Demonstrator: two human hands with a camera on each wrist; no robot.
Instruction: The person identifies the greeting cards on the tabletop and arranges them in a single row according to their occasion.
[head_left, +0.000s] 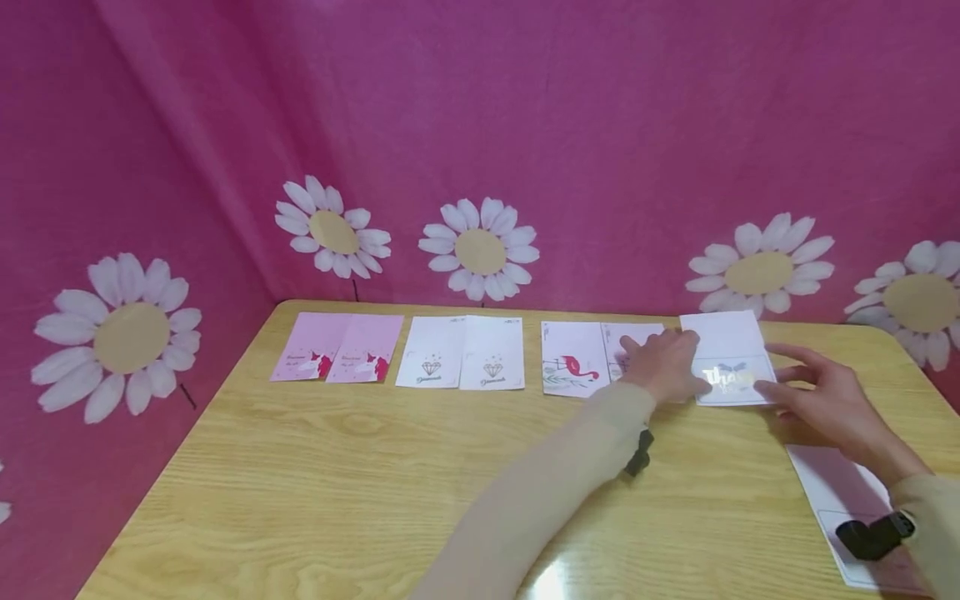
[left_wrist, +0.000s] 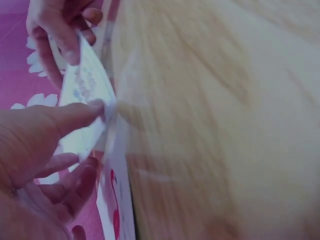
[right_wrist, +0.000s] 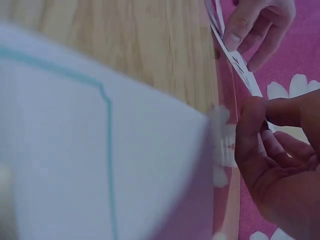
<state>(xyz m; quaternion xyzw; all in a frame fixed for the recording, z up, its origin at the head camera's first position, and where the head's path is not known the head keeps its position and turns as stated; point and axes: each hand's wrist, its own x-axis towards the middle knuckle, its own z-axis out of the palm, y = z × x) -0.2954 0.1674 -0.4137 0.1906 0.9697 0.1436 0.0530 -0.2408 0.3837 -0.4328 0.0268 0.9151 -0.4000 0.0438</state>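
A white card with shiny "Thank" lettering (head_left: 726,350) is raised slightly off the wooden table (head_left: 360,467) at the right end of a row of cards. My left hand (head_left: 675,367) pinches its left edge, thumb on top (left_wrist: 80,114). My right hand (head_left: 780,382) pinches its lower right corner, fingers spread. In the left wrist view the card (left_wrist: 87,82) bows between the two hands. In the right wrist view the card (right_wrist: 239,64) shows edge-on, with my right hand (right_wrist: 260,125) below it and the left fingers above it.
Along the far edge lie two pink cards (head_left: 339,347), two white diamond cards (head_left: 462,352) and flamingo cards (head_left: 574,360), one partly under my left hand. A white sheet with a teal border (head_left: 836,487) lies under my right forearm. A pink daisy backdrop (head_left: 480,250) encloses the table.
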